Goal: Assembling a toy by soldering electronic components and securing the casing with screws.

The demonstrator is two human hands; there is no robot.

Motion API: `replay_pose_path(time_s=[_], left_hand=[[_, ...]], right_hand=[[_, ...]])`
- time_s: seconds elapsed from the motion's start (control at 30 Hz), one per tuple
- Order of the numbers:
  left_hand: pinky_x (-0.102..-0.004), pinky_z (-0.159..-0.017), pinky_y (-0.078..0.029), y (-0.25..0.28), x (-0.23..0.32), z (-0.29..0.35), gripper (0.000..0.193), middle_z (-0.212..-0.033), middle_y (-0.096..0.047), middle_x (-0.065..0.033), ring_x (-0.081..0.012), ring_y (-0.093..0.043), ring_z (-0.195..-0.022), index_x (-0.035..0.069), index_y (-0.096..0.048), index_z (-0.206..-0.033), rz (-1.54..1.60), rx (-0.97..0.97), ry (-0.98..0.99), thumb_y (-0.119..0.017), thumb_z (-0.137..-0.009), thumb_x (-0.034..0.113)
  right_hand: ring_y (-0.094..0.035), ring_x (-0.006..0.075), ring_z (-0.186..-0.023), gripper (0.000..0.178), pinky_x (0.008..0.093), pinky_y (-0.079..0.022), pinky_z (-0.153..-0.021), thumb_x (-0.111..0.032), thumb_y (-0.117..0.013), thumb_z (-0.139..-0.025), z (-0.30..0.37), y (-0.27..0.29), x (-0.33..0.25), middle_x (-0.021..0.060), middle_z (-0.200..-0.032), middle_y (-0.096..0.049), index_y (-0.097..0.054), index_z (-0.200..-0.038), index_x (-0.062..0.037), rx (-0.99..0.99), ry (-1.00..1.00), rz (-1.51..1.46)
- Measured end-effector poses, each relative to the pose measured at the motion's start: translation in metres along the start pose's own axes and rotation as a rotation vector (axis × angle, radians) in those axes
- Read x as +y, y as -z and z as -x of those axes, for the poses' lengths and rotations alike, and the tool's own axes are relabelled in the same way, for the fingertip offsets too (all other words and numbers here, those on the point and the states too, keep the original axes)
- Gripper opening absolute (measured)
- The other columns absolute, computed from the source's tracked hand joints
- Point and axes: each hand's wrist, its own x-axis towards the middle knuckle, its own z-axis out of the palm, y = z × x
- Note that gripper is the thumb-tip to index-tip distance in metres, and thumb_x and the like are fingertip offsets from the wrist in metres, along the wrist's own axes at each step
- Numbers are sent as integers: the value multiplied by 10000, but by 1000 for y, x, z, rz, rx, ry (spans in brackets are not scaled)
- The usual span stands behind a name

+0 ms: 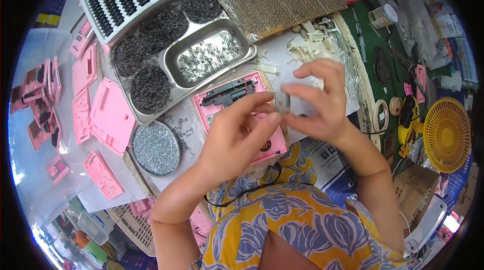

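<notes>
A pink plastic housing (203, 113) lies in front of me, with a black mechanism (229, 93) set along its far side. My left hand (234, 136) bends over the housing, its index finger and thumb reaching toward the right edge; its other fingers are hidden. Just right of it is my right hand (322, 101), blurred, with fingers apart and the thumb close to the left thumb. A small pale grey piece (283, 102) shows between the two hands; whether either one grips it is unclear. Part of the housing's inside is covered by the left hand.
A metal tray (169, 99) holds piles of black springs and a smaller pan (242, 61) of silvery pieces. Nearer stands a round dish (156, 149) of small metal parts. Pink panels (112, 116) lie at left, white plastic parts (315, 43) behind my right hand, a yellow fan (447, 134) at right.
</notes>
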Motion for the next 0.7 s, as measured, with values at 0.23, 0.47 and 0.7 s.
replay_pose_path(time_s=[0.23,0.47,0.7], left_hand=[[-312,-605,-509,-5,2,-6,237,-840,-683,-100,-169,-657,-690,-34,-675,-1054,-441,-137,-248,-740,-903,137],[-333,-587,-490,-11,24,-20,274,-773,-665,-114,-193,-633,-642,-16,-700,-1071,-535,-293,-191,-764,-888,179],[-356,-632,-524,2,13,-71,248,-843,-697,-129,-253,-676,-675,7,-695,-1034,-806,18,-619,-759,-896,203]], right_hand=[[-683,294,-893,380,357,-548,-765,-119,-853,-763,15,35,-9,136,-1077,-698,-683,-1097,-57,-318,-255,-551],[-725,182,-796,148,294,-567,-721,-38,-739,-901,22,54,-4,98,-894,-726,-675,-1024,12,-462,-662,-734],[-727,203,-776,126,309,-589,-712,-38,-662,-964,52,59,15,133,-863,-719,-542,-987,-7,-96,-1041,-1161]])
